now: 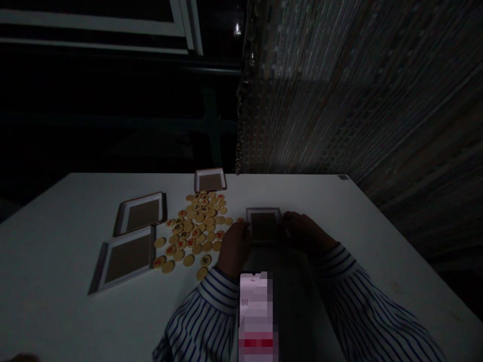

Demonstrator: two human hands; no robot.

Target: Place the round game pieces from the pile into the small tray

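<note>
A small square tray [264,225] with a dark inside lies on the white table [68,261], held between both of my hands. My left hand [234,247] grips its left edge with curled fingers. My right hand [305,232] closes on its right edge. Both wrists wear blue-and-white striped sleeves. Just left of my left hand lies a heap of several round yellow game discs [196,229] with red or black characters on them.
Two larger square trays [141,213] [124,257] lie left of the discs, and a smaller one [210,180] sits behind them. A lit phone [256,314] stands near my chest. A beaded curtain [339,90] hangs behind the table's far right. The room is dark.
</note>
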